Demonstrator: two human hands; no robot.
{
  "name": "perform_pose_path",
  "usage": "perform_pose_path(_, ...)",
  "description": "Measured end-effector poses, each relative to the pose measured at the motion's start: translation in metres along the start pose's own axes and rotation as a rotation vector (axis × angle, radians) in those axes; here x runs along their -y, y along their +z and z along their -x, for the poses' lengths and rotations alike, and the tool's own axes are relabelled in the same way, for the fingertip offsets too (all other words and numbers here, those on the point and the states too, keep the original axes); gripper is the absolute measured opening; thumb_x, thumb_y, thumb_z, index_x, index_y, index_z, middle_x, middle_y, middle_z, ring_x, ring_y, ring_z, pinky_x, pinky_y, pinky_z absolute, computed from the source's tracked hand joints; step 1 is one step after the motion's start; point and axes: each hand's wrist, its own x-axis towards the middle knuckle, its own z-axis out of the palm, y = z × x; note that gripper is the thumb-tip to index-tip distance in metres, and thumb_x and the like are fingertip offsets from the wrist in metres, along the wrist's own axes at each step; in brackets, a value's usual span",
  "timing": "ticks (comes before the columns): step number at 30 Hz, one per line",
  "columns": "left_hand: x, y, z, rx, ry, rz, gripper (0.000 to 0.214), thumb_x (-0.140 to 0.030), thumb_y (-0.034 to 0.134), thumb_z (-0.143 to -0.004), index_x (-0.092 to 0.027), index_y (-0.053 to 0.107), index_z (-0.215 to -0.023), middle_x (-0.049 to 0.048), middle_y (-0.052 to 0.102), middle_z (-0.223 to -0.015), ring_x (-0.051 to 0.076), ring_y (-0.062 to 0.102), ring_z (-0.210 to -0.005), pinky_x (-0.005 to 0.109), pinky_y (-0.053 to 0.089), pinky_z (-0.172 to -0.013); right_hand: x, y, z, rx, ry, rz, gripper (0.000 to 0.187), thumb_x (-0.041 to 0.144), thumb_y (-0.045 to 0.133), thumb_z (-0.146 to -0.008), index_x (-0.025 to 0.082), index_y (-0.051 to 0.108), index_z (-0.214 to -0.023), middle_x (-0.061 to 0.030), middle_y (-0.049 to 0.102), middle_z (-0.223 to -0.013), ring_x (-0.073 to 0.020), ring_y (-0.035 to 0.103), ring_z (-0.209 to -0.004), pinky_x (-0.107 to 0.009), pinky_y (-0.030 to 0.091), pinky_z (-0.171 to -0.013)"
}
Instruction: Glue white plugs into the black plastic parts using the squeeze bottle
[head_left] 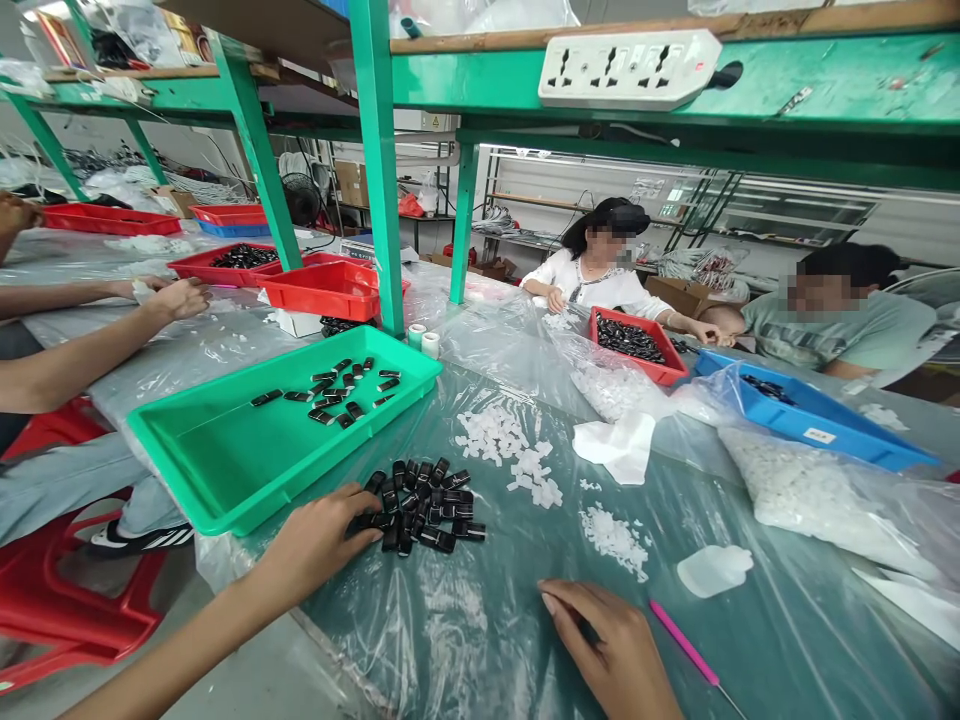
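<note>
My left hand (319,540) rests on the plastic-covered table with its fingers stretched out, fingertips touching the left side of a pile of small black plastic parts (420,505). My right hand (611,645) lies on the table near the front edge, fingers curled loosely downward, with nothing visible in it. A pink-handled pointed tool (686,650) lies just right of that hand. Small white plastic pieces (510,455) are scattered beyond the black pile, with another small heap of white bits (615,535). A green tray (277,425) holding several black parts stands to the left.
A small white bottle (714,570) lies on its side at the right. Bags of white pieces (810,495), a blue tray (817,420) and red trays (322,288) stand further back. Green shelf posts (382,170) rise from the table. Other people work at the left and across the table.
</note>
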Motion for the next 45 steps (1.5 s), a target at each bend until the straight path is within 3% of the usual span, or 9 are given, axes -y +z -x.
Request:
perform_pose_path(9,-0.008,-0.010,0.000,0.008,0.105,0.034,0.025,-0.032,0.053,-0.082,-0.028,0.062,-0.105,0.0038,0.060,-0.107,0.020,0.063,-0.076,0.025,0.045,-0.062,0.002,0.000,-0.001,0.038,-0.008,0.009,0.027,0.033,0.043,-0.090,0.031,0.065,-0.106,-0.0041,0.071,-0.087,-0.0211,0.067,-0.074,-0.029,0.052,-0.059)
perform_pose_path(14,-0.032,0.003,-0.004,-0.015,0.309,0.045,0.026,-0.024,0.048,-0.088,-0.028,0.060,-0.110,0.0053,0.056,-0.111,0.024,0.055,-0.100,0.029,0.044,-0.078,0.004,-0.004,-0.002,0.076,0.015,0.017,0.026,0.033,0.044,-0.090,0.031,0.065,-0.106,-0.0032,0.071,-0.088,-0.0206,0.067,-0.075,-0.028,0.052,-0.060)
perform_pose_path(20,-0.053,0.020,-0.014,-0.009,0.438,-0.085,0.021,-0.020,0.050,-0.088,-0.021,0.063,-0.105,0.0073,0.057,-0.098,0.024,0.053,-0.091,0.032,0.042,-0.077,0.005,-0.005,-0.003,0.033,-0.021,0.028,0.025,0.031,0.045,-0.090,0.030,0.066,-0.103,-0.0028,0.071,-0.085,-0.0198,0.067,-0.072,-0.027,0.052,-0.059)
perform_pose_path(24,-0.067,0.023,-0.016,0.000,0.523,-0.022,0.023,-0.021,0.044,-0.092,-0.019,0.061,-0.107,0.0079,0.061,-0.100,0.025,0.056,-0.092,0.035,0.043,-0.081,0.008,-0.004,-0.002,-0.022,-0.021,-0.003,0.023,0.032,0.046,-0.089,0.029,0.067,-0.098,-0.0036,0.071,-0.082,-0.0198,0.066,-0.069,-0.026,0.051,-0.056)
perform_pose_path(30,-0.107,0.023,-0.026,0.104,0.714,0.304,0.021,-0.024,0.052,-0.089,-0.024,0.059,-0.108,0.0040,0.064,-0.096,0.020,0.060,-0.089,0.025,0.045,-0.074,0.009,-0.009,-0.003,-0.157,0.121,-0.275,0.020,0.033,0.054,-0.085,0.025,0.067,-0.098,-0.0058,0.069,-0.089,-0.0208,0.065,-0.081,-0.026,0.052,-0.068)
perform_pose_path(34,-0.135,0.022,-0.045,0.130,0.805,0.454,0.020,-0.013,0.055,-0.084,-0.022,0.062,-0.101,0.0037,0.060,-0.099,0.017,0.059,-0.087,0.023,0.044,-0.074,0.006,-0.009,-0.004,-0.241,0.174,-0.516,0.022,0.031,0.061,-0.080,0.022,0.066,-0.100,-0.0057,0.069,-0.085,-0.0196,0.065,-0.078,-0.028,0.053,-0.071)
perform_pose_path(39,-0.158,0.019,-0.061,0.115,0.782,0.652,0.030,-0.001,0.050,-0.079,-0.020,0.064,-0.096,0.0031,0.059,-0.093,0.014,0.057,-0.081,0.020,0.043,-0.066,0.000,-0.006,-0.005,-0.399,0.217,-0.705,0.023,0.027,0.068,-0.074,0.021,0.067,-0.096,-0.0042,0.067,-0.079,-0.0183,0.063,-0.074,-0.029,0.053,-0.068)
perform_pose_path(43,-0.168,0.025,-0.062,0.140,0.729,0.773,0.032,-0.004,0.049,-0.079,-0.022,0.066,-0.100,0.0031,0.061,-0.091,0.015,0.058,-0.078,0.020,0.042,-0.060,-0.002,-0.008,-0.007,-0.506,0.314,-0.918,0.023,0.030,0.071,-0.071,0.021,0.068,-0.092,-0.0017,0.062,-0.073,-0.0137,0.058,-0.059,-0.026,0.051,-0.054)
perform_pose_path(45,-0.170,0.031,-0.062,0.123,0.730,0.764,0.030,-0.006,0.049,-0.081,-0.023,0.067,-0.097,0.0035,0.061,-0.091,0.015,0.058,-0.077,0.021,0.042,-0.059,-0.001,-0.009,-0.009,-0.497,0.350,-1.002,0.023,0.033,0.071,-0.071,0.020,0.068,-0.089,-0.0013,0.061,-0.072,-0.0131,0.056,-0.057,-0.026,0.051,-0.052)
